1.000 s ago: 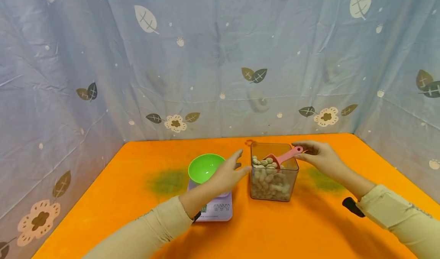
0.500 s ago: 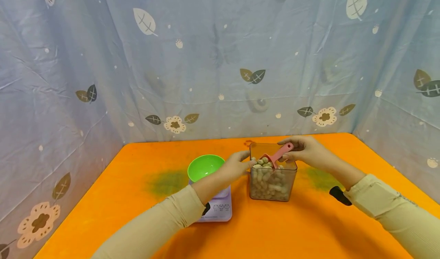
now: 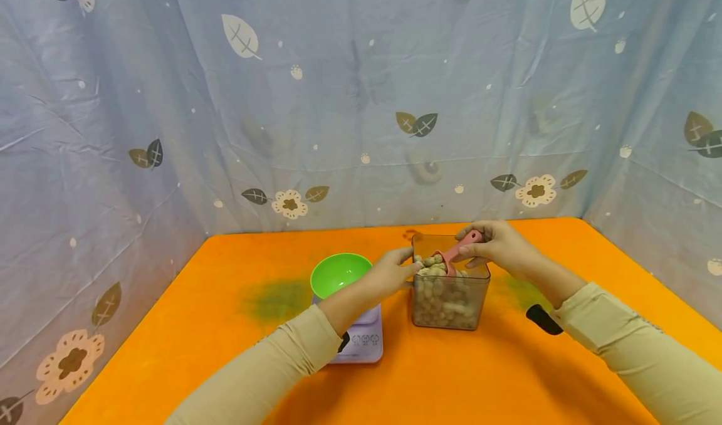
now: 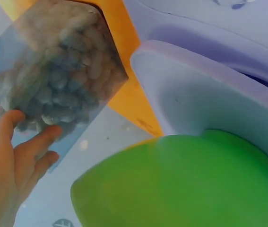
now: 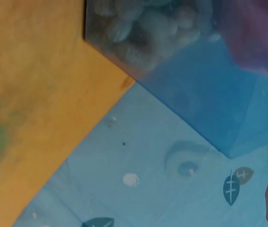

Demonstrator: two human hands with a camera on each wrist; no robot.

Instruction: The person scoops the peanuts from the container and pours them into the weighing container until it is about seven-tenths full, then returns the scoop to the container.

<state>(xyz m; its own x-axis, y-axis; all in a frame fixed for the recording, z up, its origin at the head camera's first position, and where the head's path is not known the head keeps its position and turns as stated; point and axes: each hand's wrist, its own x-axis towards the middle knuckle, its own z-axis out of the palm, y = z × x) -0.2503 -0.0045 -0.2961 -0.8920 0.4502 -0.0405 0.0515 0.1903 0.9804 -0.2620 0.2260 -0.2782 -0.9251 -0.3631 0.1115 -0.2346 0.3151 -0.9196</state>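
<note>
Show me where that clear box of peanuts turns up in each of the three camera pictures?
Head view: the clear box of peanuts stands right of centre on the orange table, between the two hands.
Left wrist view: the box fills the upper left, with the left hand touching its wall.
Right wrist view: the box sits along the top, seen from low down.
Shared landmark: the orange table.

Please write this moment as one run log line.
left hand: fingers touch clear peanut container | right hand: holds pink scoop in peanuts | green bowl: on scale
</note>
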